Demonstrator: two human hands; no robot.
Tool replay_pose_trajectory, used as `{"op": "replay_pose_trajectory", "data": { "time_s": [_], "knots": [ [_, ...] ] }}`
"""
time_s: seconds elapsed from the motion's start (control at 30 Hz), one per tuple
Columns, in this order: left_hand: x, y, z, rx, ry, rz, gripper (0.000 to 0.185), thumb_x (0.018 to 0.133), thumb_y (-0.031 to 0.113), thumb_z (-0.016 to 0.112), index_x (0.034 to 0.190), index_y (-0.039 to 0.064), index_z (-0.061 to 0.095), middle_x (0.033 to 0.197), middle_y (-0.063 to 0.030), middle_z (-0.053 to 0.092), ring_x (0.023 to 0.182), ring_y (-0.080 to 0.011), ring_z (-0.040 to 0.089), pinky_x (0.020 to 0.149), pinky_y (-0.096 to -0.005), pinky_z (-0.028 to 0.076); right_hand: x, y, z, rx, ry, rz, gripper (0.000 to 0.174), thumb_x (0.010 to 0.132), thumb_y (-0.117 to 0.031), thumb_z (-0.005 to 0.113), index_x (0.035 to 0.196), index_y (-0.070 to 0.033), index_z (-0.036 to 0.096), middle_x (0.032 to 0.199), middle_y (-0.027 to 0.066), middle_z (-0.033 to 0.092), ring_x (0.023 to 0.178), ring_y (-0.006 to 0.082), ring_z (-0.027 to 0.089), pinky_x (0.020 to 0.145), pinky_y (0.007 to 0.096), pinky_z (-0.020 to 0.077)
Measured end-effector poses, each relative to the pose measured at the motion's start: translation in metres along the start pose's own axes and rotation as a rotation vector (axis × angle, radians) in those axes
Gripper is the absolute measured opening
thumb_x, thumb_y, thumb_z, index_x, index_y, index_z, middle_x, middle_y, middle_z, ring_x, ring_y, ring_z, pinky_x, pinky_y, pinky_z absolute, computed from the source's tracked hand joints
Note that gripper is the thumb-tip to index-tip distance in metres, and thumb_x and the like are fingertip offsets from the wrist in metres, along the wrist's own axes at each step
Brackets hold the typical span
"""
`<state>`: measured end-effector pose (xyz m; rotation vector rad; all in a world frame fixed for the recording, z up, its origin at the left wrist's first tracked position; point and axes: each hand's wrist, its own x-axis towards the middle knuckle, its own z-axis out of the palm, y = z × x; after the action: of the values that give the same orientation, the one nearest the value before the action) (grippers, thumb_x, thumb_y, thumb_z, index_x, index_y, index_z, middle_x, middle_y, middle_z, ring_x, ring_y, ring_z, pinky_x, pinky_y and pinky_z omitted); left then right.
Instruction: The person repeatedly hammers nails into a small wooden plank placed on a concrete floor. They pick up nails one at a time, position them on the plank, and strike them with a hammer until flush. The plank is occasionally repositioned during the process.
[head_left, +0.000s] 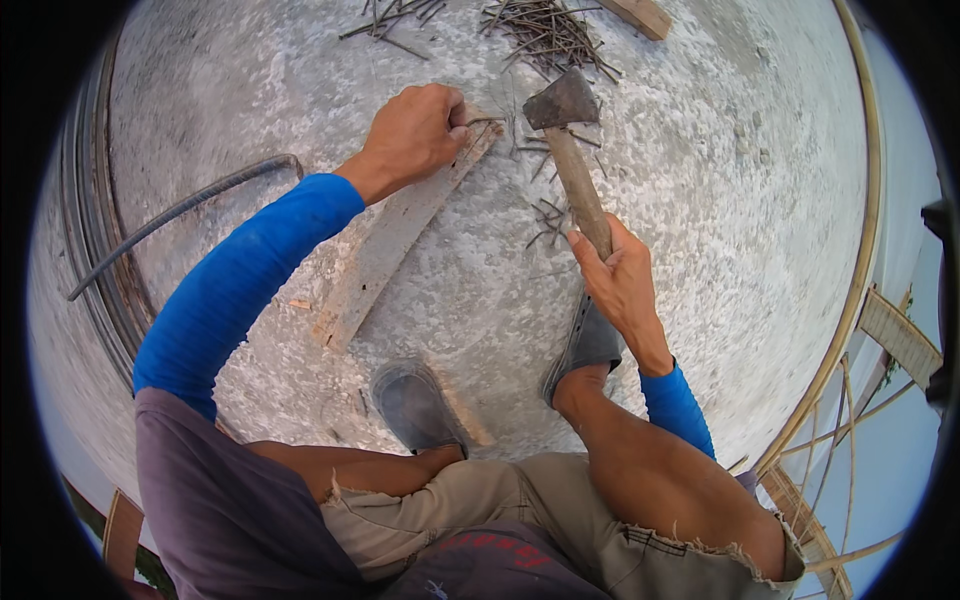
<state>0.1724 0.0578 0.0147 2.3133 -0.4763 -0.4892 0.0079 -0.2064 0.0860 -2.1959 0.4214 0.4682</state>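
Note:
My left hand (427, 135) pinches a nail (486, 120) at the far end of a flat wooden board (390, 244), which lies slantwise on the concrete. The nail lies nearly flat and its shank sticks out to the right of my fingers. In my right hand (621, 289) is the wooden handle of a hatchet-like hammer (562, 101). Its dark metal head is raised to the right of the board's end. Below the head, several loose nails (551, 219) are scattered on the concrete.
A big pile of nails (555, 34) lies at the far side, with more nails (390, 22) left of it and a wood block (641, 16) to its right. A bent rebar (187, 206) and long metal bars (94, 210) lie at left. Bamboo poles (844, 442) stand beyond the slab's right edge.

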Motion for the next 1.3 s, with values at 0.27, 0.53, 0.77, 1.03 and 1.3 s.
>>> {"op": "replay_pose_trajectory", "data": {
  "time_s": [0.27, 0.53, 0.77, 1.03, 1.3],
  "knots": [
    [-0.028, 0.009, 0.007, -0.033, 0.155, -0.246, 0.016, 0.082, 0.014, 0.071, 0.084, -0.002, 0.070, 0.077, -0.0236, 0.072, 0.070, -0.0395, 0.071, 0.068, -0.0491, 0.056, -0.004, -0.001, 0.005, -0.015, -0.022, -0.036, 0.027, 0.103, -0.027, 0.072, 0.110, -0.001, 0.069, 0.065, 0.0014, 0.055, 0.057, 0.0094, 0.050, 0.052, 0.0313, 0.0406],
    [-0.040, 0.000, 0.003, -0.174, 0.151, -0.211, 0.021, 0.088, 0.015, 0.071, 0.087, -0.005, 0.070, 0.083, -0.0228, 0.073, 0.074, -0.0312, 0.072, 0.070, -0.0427, 0.055, -0.008, -0.001, 0.007, -0.033, -0.052, -0.015, 0.030, 0.102, -0.030, 0.072, 0.112, -0.001, 0.069, 0.068, 0.0133, 0.059, 0.061, 0.0197, 0.054, 0.059, 0.0377, 0.0467],
    [-0.036, 0.007, 0.012, 0.129, 0.130, -0.143, 0.019, 0.086, 0.015, 0.071, 0.084, -0.004, 0.069, 0.081, -0.0241, 0.072, 0.073, -0.0375, 0.072, 0.069, -0.0472, 0.055, -0.012, 0.006, 0.008, -0.041, -0.021, -0.081, 0.029, 0.103, -0.029, 0.073, 0.109, -0.001, 0.068, 0.066, -0.0012, 0.053, 0.058, 0.0075, 0.047, 0.053, 0.0302, 0.0396],
    [-0.025, 0.002, 0.005, 0.019, 0.182, -0.223, 0.018, 0.084, 0.016, 0.072, 0.082, -0.002, 0.068, 0.078, -0.0248, 0.072, 0.072, -0.0405, 0.071, 0.068, -0.0504, 0.056, -0.011, 0.005, 0.005, -0.064, -0.046, -0.059, 0.029, 0.103, -0.030, 0.072, 0.110, -0.001, 0.069, 0.069, 0.0049, 0.056, 0.062, 0.0139, 0.050, 0.057, 0.0341, 0.0426],
    [-0.030, -0.013, 0.006, -0.217, 0.224, -0.252, 0.022, 0.092, 0.019, 0.071, 0.092, -0.003, 0.074, 0.079, -0.0199, 0.074, 0.073, -0.0313, 0.072, 0.070, -0.0448, 0.056, -0.010, 0.005, 0.002, -0.026, -0.065, -0.027, 0.032, 0.103, -0.031, 0.073, 0.112, 0.000, 0.069, 0.070, -0.0002, 0.053, 0.064, 0.0094, 0.046, 0.056, 0.0310, 0.0392]
  ]
}}
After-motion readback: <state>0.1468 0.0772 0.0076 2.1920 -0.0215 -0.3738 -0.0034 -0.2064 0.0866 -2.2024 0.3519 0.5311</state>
